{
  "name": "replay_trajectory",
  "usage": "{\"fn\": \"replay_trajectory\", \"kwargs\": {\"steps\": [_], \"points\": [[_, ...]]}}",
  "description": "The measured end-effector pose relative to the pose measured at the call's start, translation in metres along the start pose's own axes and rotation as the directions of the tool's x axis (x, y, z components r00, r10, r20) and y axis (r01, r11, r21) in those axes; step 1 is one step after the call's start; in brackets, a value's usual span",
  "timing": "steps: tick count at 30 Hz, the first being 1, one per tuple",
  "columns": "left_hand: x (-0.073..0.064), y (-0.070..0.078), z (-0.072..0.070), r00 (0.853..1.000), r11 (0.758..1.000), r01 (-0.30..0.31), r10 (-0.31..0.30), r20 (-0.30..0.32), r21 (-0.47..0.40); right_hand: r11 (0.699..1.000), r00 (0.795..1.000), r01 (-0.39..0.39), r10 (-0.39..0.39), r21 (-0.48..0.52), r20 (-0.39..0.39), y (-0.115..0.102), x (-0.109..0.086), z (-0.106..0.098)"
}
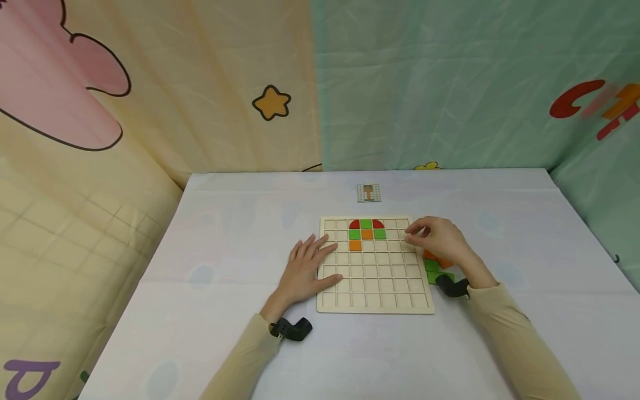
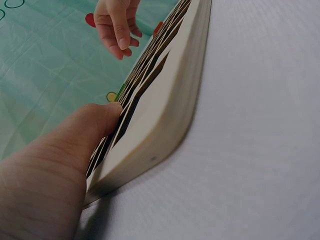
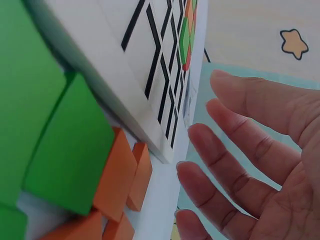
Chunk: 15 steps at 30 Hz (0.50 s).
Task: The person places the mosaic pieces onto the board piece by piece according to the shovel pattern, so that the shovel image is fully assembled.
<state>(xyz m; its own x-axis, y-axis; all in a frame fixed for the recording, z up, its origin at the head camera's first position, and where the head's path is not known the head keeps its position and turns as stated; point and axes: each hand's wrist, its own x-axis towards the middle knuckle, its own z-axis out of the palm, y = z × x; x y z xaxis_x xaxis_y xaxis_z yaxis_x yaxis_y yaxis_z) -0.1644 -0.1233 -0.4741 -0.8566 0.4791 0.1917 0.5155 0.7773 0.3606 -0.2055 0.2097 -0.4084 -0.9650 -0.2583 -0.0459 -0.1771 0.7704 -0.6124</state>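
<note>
A pale wooden grid board [image 1: 377, 303] lies flat on the table, also seen edge-on in the left wrist view. My left hand [image 1: 306, 272] rests on its left side with fingers spread; the thumb [image 2: 95, 120] lies over the grid. Near the top of the grid sit two red rounded pieces [image 1: 378, 224], several green squares [image 1: 366, 224] and two orange squares [image 1: 367, 234]. My right hand [image 1: 437, 239] hovers by the board's upper right edge. In the right wrist view its fingers [image 3: 215, 155] are loosely bent, with nothing between them and the thumb.
Loose green tiles [image 3: 72, 145] and orange tiles [image 3: 117, 175] lie beside the board's right edge, beneath the right wrist. A small picture card [image 1: 368, 193] with a gridded pattern lies beyond the board. Printed curtains [image 1: 440, 83] hang behind the white-covered table [image 1: 225, 250].
</note>
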Motion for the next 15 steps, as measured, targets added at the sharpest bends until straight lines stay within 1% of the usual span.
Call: {"fn": "replay_trajectory", "kwargs": {"steps": [6, 15], "points": [[0.000, 0.000, 0.001, 1.000, 1.000, 0.005, -0.005, 0.011, 0.005, 0.999, 0.999, -0.042, 0.042, -0.028, 0.019, 0.007, -0.002, -0.005], [0.000, 0.002, -0.001, 1.000, 1.000, 0.006, -0.006, 0.016, -0.001, 0.997, 0.997, -0.059, 0.061, -0.054, 0.037, 0.014, -0.006, -0.010]]}}
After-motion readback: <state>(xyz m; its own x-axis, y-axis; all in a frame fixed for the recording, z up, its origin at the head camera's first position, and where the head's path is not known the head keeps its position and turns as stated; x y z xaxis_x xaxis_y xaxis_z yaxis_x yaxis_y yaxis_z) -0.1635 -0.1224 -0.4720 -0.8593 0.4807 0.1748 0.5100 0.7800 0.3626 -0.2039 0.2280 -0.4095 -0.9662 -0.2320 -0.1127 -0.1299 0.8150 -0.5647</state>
